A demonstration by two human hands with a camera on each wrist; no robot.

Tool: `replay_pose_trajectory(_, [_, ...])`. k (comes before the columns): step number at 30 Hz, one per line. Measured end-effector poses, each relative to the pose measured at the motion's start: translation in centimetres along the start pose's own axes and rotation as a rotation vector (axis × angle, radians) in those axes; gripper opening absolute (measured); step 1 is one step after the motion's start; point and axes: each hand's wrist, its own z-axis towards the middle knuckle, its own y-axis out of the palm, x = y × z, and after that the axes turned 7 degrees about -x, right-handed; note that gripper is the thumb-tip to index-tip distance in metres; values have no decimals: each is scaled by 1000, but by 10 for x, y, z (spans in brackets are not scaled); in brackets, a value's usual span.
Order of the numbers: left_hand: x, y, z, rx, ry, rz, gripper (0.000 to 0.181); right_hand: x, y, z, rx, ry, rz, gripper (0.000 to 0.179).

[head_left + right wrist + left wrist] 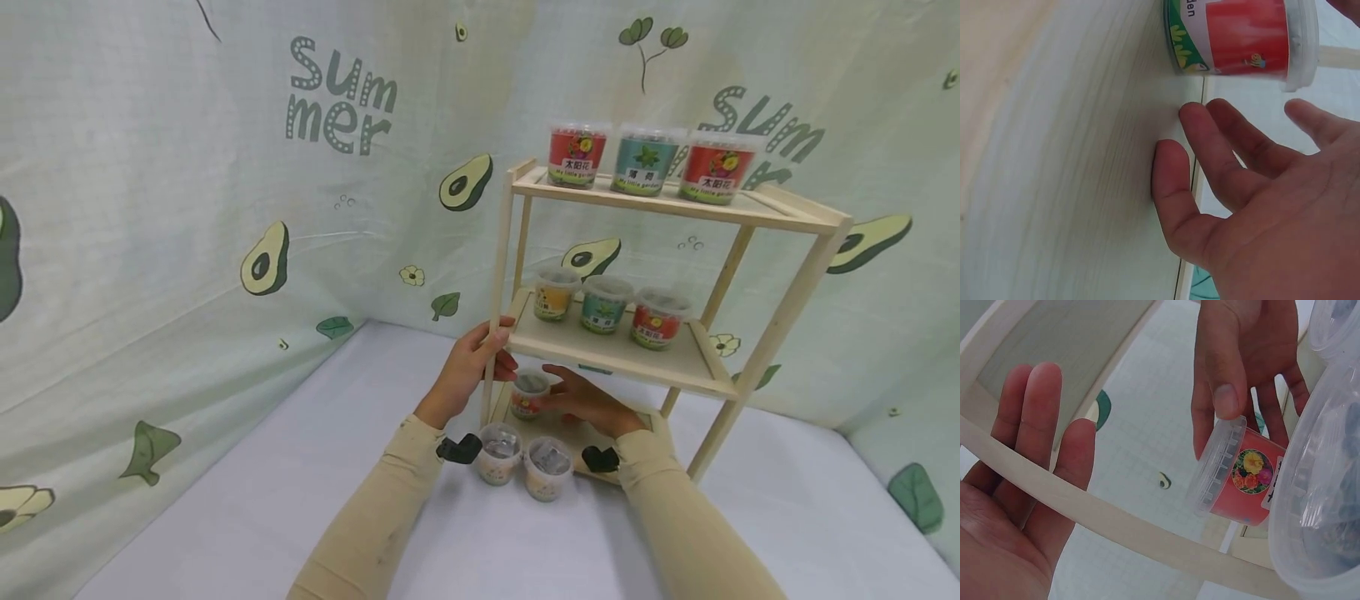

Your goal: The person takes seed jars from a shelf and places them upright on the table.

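Lower-centre room is edged by a post (pixel 500 250), reached round by the left hand (pixel 467 367), fingers loosely parted; the right hand (pixel 588 402) is spread beside the red cup (pixel 527 403).

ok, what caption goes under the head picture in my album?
Three cups up top, three cups in the middle, and the right grip beside a red-labelled cup on the bottom shelf.

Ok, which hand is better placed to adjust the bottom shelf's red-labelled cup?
Likely the right hand: it is beside the red-labelled cup, while the left hand is at the left rack post.
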Motion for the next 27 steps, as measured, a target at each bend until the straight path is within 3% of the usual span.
replay_pose_trajectory(13, [2, 0, 2, -4, -6, -5, 44, -6, 3, 9, 12, -14, -85, 89])
replay_pose_trajectory(19, [3, 0, 1, 3, -2, 9, 42, -7, 4, 9, 25, -47, -90, 77])
replay_pose_trajectory(27, [0, 0, 1, 3, -11, 10, 44, -1, 6, 3, 60, -32, -71, 70])
